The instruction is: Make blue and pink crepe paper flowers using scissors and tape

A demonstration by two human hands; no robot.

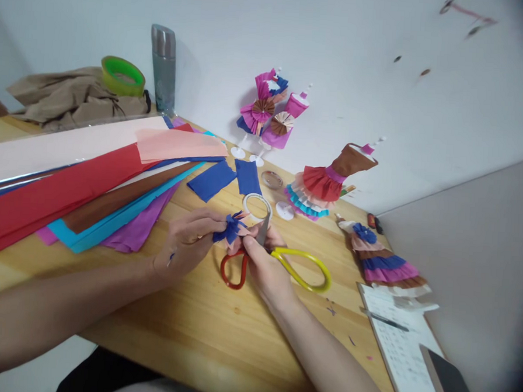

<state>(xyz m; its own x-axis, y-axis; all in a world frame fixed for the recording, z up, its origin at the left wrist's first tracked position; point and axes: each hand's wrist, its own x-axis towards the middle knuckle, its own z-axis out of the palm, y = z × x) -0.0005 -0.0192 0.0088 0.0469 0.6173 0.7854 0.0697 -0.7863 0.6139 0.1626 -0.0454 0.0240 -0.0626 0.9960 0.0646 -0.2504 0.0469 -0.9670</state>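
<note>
Between my hands is a small paper flower (230, 229) of blue and pale pink crepe paper with fringed tips. My left hand (193, 239) pinches it from the left side. A pair of scissors (300, 262) with one red and one yellow handle is in my right hand (264, 260), its blades apart and pointing up and away. The thumb of my right hand lies at the scissors' pivot, close by the flower's pink edge. Just beyond the hands, a white tape roll (257, 206) lies on the table, beside two blue crepe pieces (212, 180).
Layered crepe sheets (100, 170) cover the left. Several mini dress forms in paper dresses (323, 187) stand along the wall; another dress (381, 255) lies at right. A flask (163, 68), green tape roll (123, 76), brown cloth (60, 95) and paper sheet with pen (386, 319) are around.
</note>
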